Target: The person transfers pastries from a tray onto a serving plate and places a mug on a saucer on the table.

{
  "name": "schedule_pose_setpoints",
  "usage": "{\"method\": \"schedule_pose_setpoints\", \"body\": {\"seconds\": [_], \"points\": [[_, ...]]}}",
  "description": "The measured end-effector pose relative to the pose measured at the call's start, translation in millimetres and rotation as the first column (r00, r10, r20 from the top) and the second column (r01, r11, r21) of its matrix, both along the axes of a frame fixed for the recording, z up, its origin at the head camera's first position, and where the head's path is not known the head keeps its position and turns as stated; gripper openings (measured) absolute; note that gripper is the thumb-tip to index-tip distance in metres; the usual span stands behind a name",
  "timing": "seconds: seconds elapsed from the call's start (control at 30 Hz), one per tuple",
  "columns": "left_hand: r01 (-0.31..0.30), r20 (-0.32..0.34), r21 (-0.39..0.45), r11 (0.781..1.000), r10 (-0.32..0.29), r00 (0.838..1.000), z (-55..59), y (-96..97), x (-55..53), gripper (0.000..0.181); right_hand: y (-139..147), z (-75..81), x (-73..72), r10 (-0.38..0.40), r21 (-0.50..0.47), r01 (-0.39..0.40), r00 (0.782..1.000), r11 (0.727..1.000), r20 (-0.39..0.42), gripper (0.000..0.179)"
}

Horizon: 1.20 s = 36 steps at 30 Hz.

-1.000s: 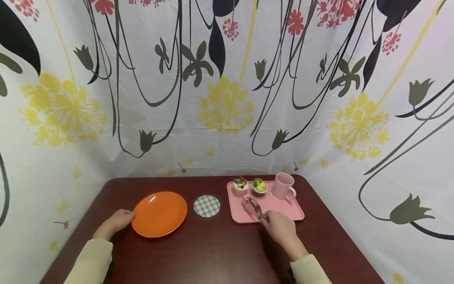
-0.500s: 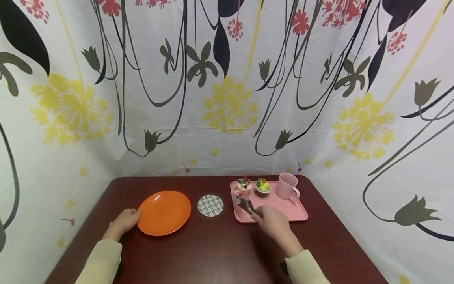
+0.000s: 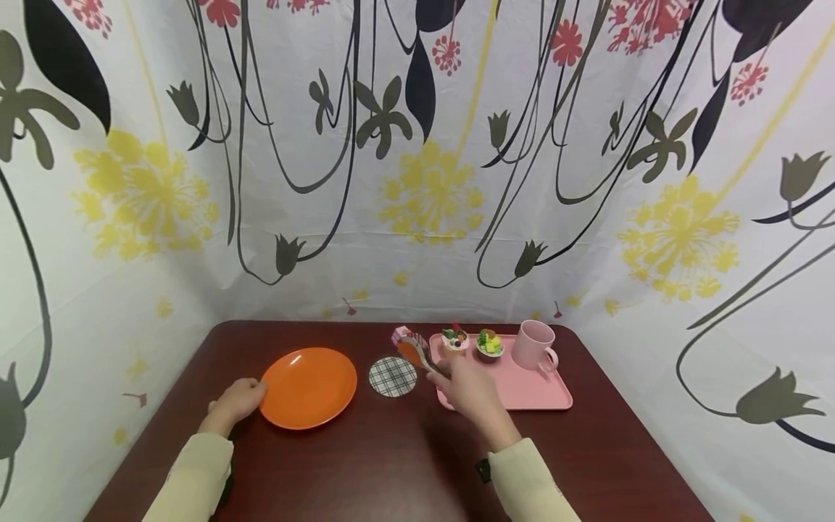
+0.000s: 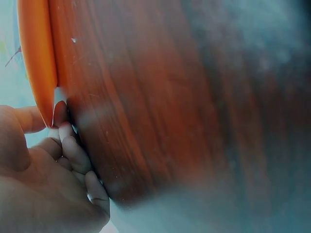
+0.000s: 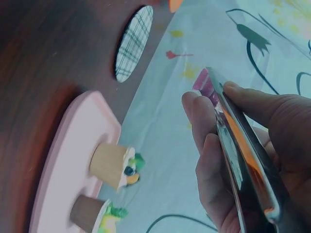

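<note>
My left hand (image 3: 240,400) pinches the left rim of an orange plate (image 3: 309,388) on the table; in the left wrist view the thumb lies over the plate's edge (image 4: 39,63) and fingers are beneath it. My right hand (image 3: 471,388) grips metal tongs (image 3: 420,350), which hold a small pink-and-white piece (image 3: 401,333) at their tips. The tongs are raised, between the pink tray (image 3: 522,391) and the plate, near a round plaid coaster (image 3: 393,377). In the right wrist view the pink piece (image 5: 204,83) sits at the far end of the tongs (image 5: 243,150).
On the tray stand a cupcake with cream and fruit (image 3: 454,341), a small cup with green and yellow topping (image 3: 489,345) and a pink mug (image 3: 533,346). A dark wooden table (image 3: 365,464) carries everything, with a flower-print curtain (image 3: 365,181) behind and at the sides.
My right hand has carried the tongs and the pink piece up and left, off the tray and over toward the coaster. My left hand stays at the plate's rim. The view has shifted slightly.
</note>
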<state>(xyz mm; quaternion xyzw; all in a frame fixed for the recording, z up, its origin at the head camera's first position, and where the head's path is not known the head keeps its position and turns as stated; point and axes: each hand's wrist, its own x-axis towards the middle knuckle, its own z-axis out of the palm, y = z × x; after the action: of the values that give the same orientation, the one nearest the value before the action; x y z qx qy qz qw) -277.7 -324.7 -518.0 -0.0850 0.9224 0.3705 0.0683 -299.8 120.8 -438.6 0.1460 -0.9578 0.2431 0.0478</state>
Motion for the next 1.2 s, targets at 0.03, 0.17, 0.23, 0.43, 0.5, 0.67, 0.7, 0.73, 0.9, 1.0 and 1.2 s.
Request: {"method": "schedule_pose_setpoints", "body": {"seconds": [0.03,0.17,0.23,0.43,0.5,0.67,0.7,0.73,0.9,1.0,1.2], "points": [[0.001,0.0,-0.002,1.0,-0.001,1.0,-1.2,-1.0,-0.6,0.042,-3.4,0.8,-1.4,0.007,0.003,-0.007,1.0,1.0,-0.007,0.018],[-0.008,-0.001,0.008,1.0,0.008,1.0,-3.7,-2.7,-3.4,0.041,-15.0,0.8,-5.9,0.02,0.017,-0.019,0.999,1.0,-0.039,0.017],[-0.013,0.002,0.016,1.0,0.013,1.0,-4.1,-3.2,-3.5,0.04,-20.9,-1.6,-7.8,0.026,0.026,-0.025,0.999,0.999,-0.048,0.019],[-0.03,-0.006,0.025,0.999,0.031,1.0,-3.0,-2.6,-0.3,0.038,-40.7,-9.2,-16.0,0.061,0.026,-0.061,0.998,0.998,-0.018,0.026],[-0.032,-0.016,0.033,0.999,0.032,0.999,-2.3,-1.5,0.3,0.037,-47.9,-10.1,-19.1,0.061,0.02,-0.061,0.998,0.998,-0.014,0.026],[-0.043,-0.036,0.05,0.998,0.044,0.998,-2.4,-0.8,2.3,0.036,-66.6,-12.3,-23.8,0.09,0.002,-0.09,0.996,0.996,0.0,0.024],[-0.045,-0.038,0.051,0.998,0.047,0.998,-2.5,-1.0,2.7,0.036,-70.1,-12.6,-23.9,0.101,-0.001,-0.101,0.995,0.995,0.004,0.023],[-0.044,-0.04,0.051,0.998,0.046,0.998,-3.5,-0.4,1.9,0.036,-72.1,-13.0,-23.9,0.106,-0.009,-0.106,0.994,0.994,0.011,0.023],[-0.043,-0.038,0.033,0.999,0.044,0.998,-5.6,1.4,-1.5,0.036,-84.0,-14.5,-25.2,0.096,0.002,-0.096,0.995,0.995,0.01,0.023],[-0.041,-0.033,0.032,0.999,0.042,0.999,-4.6,0.5,-1.5,0.036,-92.6,-15.5,-26.5,0.092,0.018,-0.092,0.996,0.996,0.011,0.022],[-0.02,-0.023,0.036,0.999,0.02,1.0,-19.6,-12.3,-10.2,0.044,-107.8,-24.5,-30.4,0.108,0.051,-0.108,0.994,0.993,0.006,0.024]]}}
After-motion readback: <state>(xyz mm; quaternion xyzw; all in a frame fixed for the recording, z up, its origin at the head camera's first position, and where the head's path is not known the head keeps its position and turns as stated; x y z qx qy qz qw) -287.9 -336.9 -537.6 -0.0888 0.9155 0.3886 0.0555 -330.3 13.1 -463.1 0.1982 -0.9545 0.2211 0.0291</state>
